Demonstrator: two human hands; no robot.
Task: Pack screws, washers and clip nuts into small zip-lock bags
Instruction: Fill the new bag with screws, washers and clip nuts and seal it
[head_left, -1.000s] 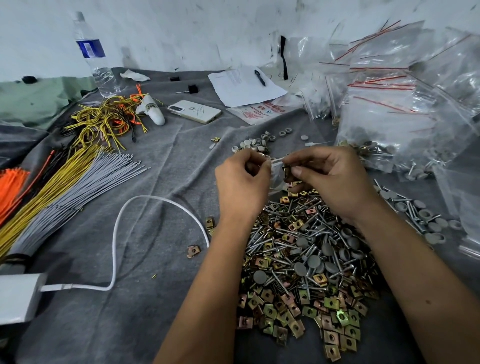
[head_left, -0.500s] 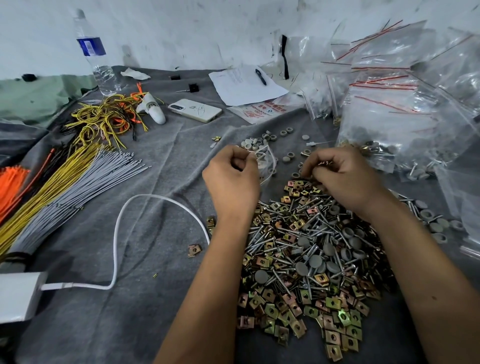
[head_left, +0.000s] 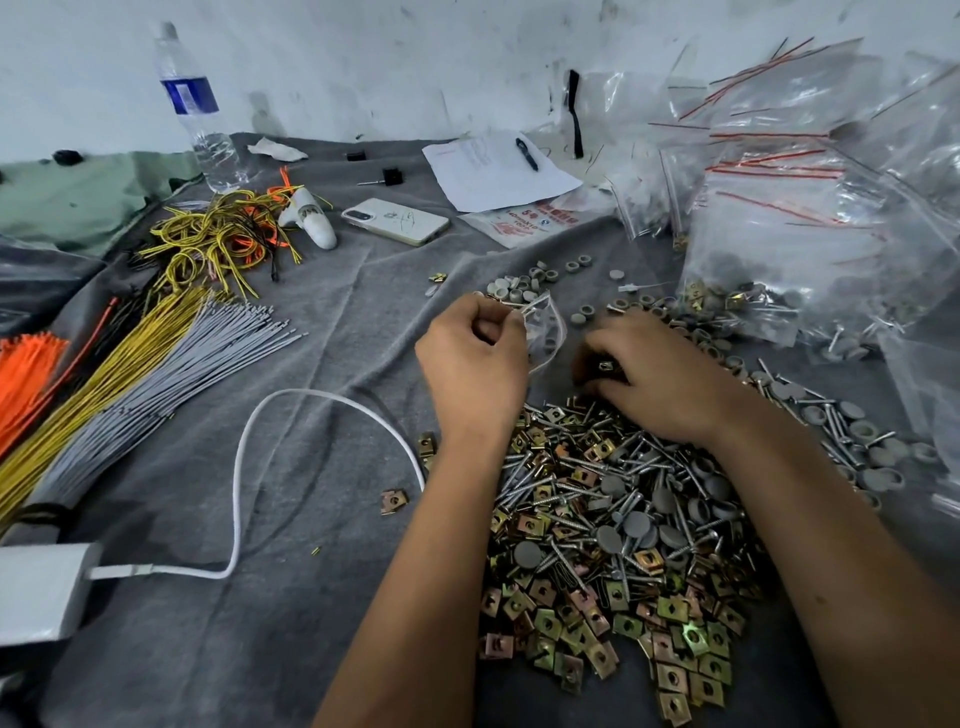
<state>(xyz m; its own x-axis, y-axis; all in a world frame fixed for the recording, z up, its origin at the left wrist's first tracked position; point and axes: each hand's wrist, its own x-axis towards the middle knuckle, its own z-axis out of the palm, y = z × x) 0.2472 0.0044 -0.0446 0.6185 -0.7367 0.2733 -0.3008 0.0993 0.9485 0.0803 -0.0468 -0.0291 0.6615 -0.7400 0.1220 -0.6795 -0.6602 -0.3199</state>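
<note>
Since the earlier frames, both hands have parted: my right hand (head_left: 660, 379) has dropped from the bag's mouth to the far edge of the heap, and my left hand (head_left: 475, 358) has kept the small zip-lock bag (head_left: 545, 332) up, just beside the loose grey caps.

Largest first, the grey cloth (head_left: 311, 467) covering the worktop is soft and creased, so small parts settle into it and I judge they need a pinch, not a slide. On it the heap of screws, washers and clip nuts (head_left: 613, 525) lies between my forearms; it looks dense and tangled, stiff metal with sharp threads, so I would lift single pieces from its loose rim. The filled bags (head_left: 810, 249) at the right are slack, slippery film weighted at the bottom.

The small zip-lock bag is light and floppy and hangs open to the right of my left hand, whose grip is clamped on its upper lip by finger and thumb. That red-striped lip is the stiffest place to hold, and I judge it best to keep hold there.

My right hand's grip is curled at the heap's edge, and a brass clip nut (head_left: 605, 366) shows at its fingertips, seemingly pinched. Such a nut is small, rigid and springy, best taken by its flat faces.
</note>
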